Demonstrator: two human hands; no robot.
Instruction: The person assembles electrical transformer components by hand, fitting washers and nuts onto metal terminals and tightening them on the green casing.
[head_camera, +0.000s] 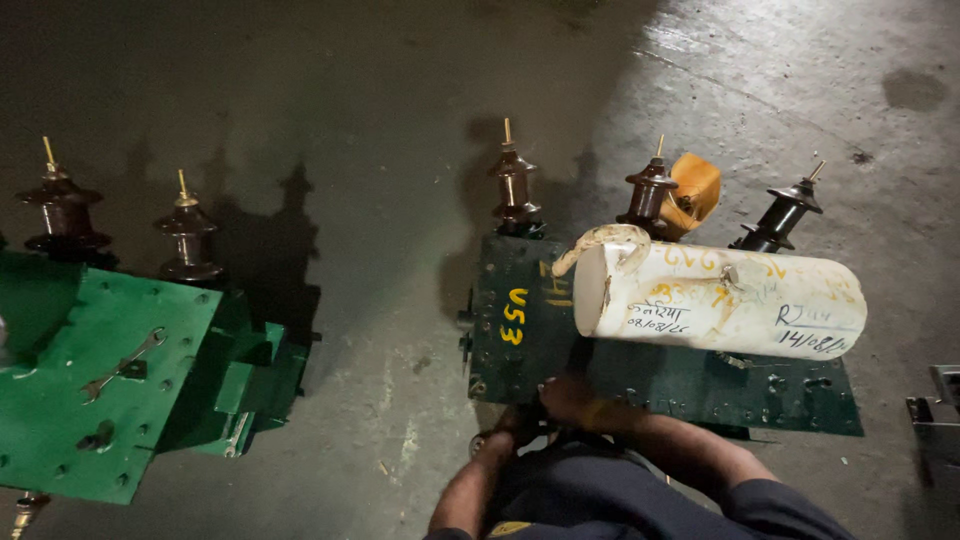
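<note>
Both hands meet at the near edge of the dark green transformer (520, 330), which stands on the concrete floor (400, 200); the left hand (515, 425) and right hand (570, 398) press close together there, and whether their fingers are clenched or grasping anything I cannot tell; a white cylinder (720, 300) lies across the transformer's top; three brown insulators (515, 185) rise along its far edge; left of it sits a lighter green tank (90, 380) with a spanner (125, 365) on its lid.
</note>
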